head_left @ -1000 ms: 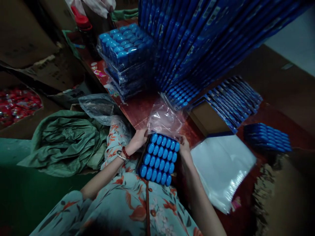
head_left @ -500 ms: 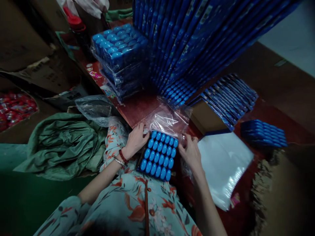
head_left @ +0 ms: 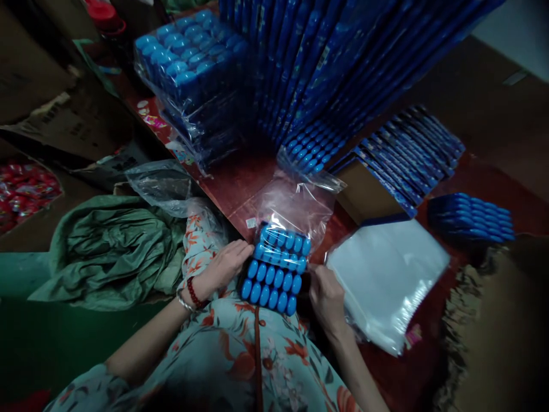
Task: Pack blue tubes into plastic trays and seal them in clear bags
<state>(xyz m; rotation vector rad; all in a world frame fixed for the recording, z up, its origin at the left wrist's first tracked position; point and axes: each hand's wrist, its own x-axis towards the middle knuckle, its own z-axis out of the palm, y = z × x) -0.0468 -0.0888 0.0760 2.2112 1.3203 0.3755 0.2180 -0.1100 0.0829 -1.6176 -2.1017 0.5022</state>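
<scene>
A block of blue-capped items (head_left: 274, 274) stands at the table's near edge, against my body. A clear plastic bag (head_left: 295, 209) covers its far rows. My left hand (head_left: 223, 266) grips the bag's edge at the block's left side. My right hand (head_left: 326, 294) pinches the bag's edge at the block's right side. Both hands have their fingers closed.
A pile of flat clear bags (head_left: 386, 274) lies to the right. Wrapped blue packs (head_left: 193, 74) are stacked at the back left, tall blue stacks (head_left: 343, 63) behind, and more blue packs (head_left: 469, 217) lie right. A green sack (head_left: 111, 246) and cardboard boxes (head_left: 60, 109) sit left.
The bag has been pulled towards me over the far rows of the blue block. Both hands have slid down along the block's sides.
</scene>
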